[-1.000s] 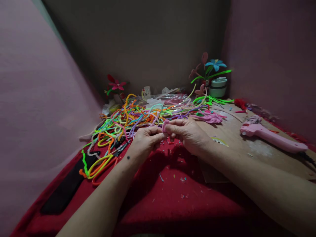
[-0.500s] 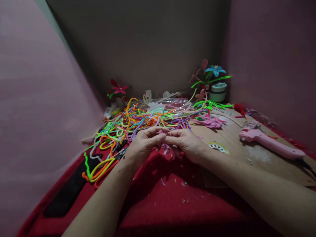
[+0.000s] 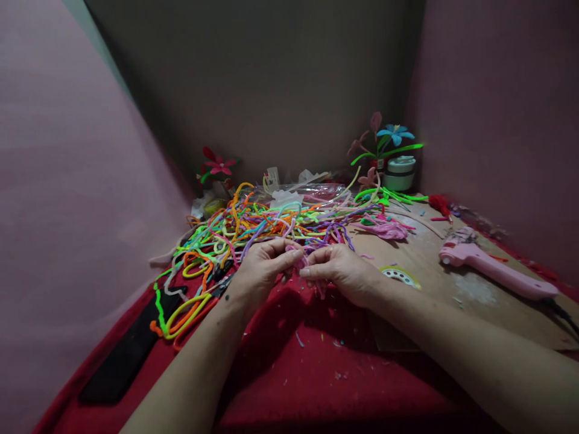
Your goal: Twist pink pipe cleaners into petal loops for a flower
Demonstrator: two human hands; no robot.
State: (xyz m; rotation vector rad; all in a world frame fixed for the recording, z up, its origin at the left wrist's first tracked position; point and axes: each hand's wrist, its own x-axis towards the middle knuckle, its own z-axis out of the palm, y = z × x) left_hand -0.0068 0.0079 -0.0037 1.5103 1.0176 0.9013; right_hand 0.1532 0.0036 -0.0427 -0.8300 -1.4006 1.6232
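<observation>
Between my two hands is a small pink fuzzy piece (image 3: 297, 255), partly hidden by the fingers. My left hand (image 3: 266, 265) pinches it from the left with thumb and fingers. From the right, my right hand (image 3: 337, 269) holds it with fingertips pressed together, and pink strands hang below. Both hands are over the red cloth (image 3: 307, 374), just in front of a tangled heap of colourful pipe cleaners (image 3: 253, 220).
Right of my hands, a pink glue gun (image 3: 497, 265) and a tape roll (image 3: 400, 276) lie on a brown board (image 3: 425, 301). A black flat object (image 3: 122, 361) lies left. Fuzzy flowers (image 3: 395, 134) and a lidded pot (image 3: 400, 173) stand behind.
My fingers have shifted on the pink piece; the right fingertips are now lower and more curled. The strands hanging below it have turned. The whole view has moved slightly.
</observation>
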